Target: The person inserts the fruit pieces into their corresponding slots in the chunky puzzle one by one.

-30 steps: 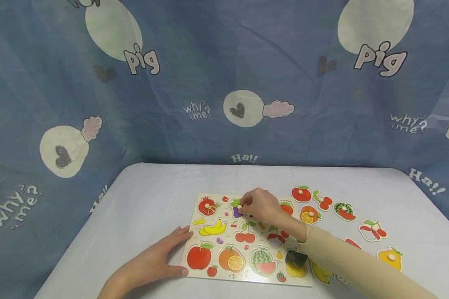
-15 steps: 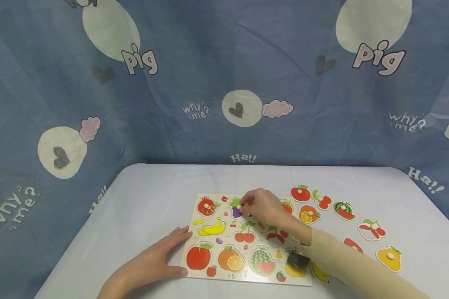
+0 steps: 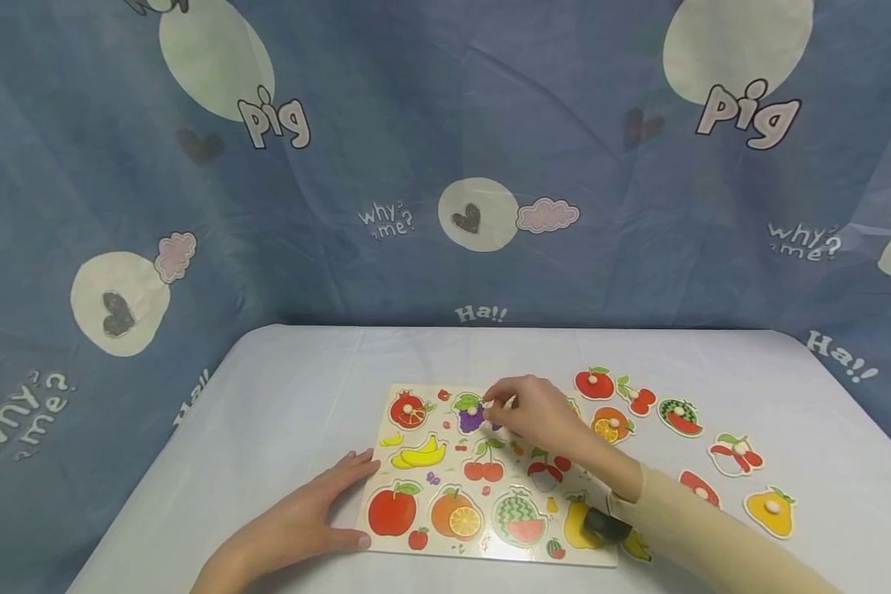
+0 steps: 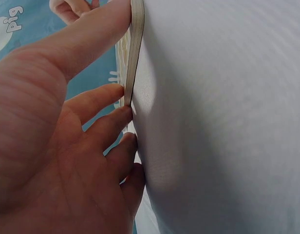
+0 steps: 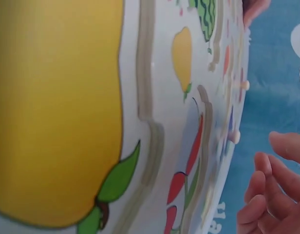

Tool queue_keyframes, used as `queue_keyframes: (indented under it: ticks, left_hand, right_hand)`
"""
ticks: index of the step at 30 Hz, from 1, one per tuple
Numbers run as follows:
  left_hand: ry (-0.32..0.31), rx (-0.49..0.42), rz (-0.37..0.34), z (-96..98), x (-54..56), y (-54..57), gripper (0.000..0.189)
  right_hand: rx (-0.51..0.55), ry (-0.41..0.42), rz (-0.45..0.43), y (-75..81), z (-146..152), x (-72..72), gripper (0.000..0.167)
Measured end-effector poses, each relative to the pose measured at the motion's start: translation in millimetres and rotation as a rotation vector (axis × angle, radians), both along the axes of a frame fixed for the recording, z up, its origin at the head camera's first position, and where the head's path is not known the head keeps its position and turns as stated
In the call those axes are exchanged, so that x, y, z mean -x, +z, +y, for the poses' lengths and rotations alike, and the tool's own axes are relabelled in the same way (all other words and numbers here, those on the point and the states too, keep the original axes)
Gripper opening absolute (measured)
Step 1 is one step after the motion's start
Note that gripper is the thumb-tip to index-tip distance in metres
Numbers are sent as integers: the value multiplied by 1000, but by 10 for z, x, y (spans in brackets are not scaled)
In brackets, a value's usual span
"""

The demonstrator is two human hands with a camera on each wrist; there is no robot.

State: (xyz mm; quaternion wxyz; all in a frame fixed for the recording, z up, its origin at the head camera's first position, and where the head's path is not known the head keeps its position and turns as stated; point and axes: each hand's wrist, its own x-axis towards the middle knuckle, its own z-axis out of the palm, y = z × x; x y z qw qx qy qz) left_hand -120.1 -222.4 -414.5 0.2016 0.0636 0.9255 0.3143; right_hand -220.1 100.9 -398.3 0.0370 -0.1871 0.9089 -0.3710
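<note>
Half a second ago the right hand (image 3: 538, 410) had its fingertips at the knob of the grapes (image 3: 469, 417). Now it has slid a little to the right, and the right wrist view shows a gap between its fingers and the knob (image 5: 236, 136). So it has let go and holds nothing. The grapes sit in their slot in the top row of the board (image 3: 505, 551), near the pomegranate (image 3: 408, 410), so one more piece looks done. From here it is hard to tell if they lie quite flat.

The left hand (image 3: 304, 516) holds nothing; its thumb and fingers just touch the board's left edge.

The apple (image 3: 593, 383), cherries (image 3: 637, 398), watermelon (image 3: 680, 417), orange (image 3: 612, 425) and pear (image 3: 769, 511) lie off the board, to the right, on a smooth white cloth (image 3: 289, 396). They are thin, flat pieces with wavy sides, bright and shiny on top. The knobs are small, round and pale like wood. The board is flat and glossy, with a bare, stripy wood edge.
</note>
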Motion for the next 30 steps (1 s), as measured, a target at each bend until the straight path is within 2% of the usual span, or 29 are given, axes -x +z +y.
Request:
queue_keyframes:
  ticks: [9, 19, 30]
  left_hand:
    - [-23, -15, 17, -9, -3, 7, 93]
    - [-9, -10, 0, -6, 6, -5, 94]
    - [-11, -13, 11, -16, -8, 5, 93]
  right_hand:
    - [34, 38, 28, 84, 128, -105, 18]
    - [26, 74, 39, 193, 314, -232, 22]
    - [-17, 57, 34, 293, 561, -376, 26]
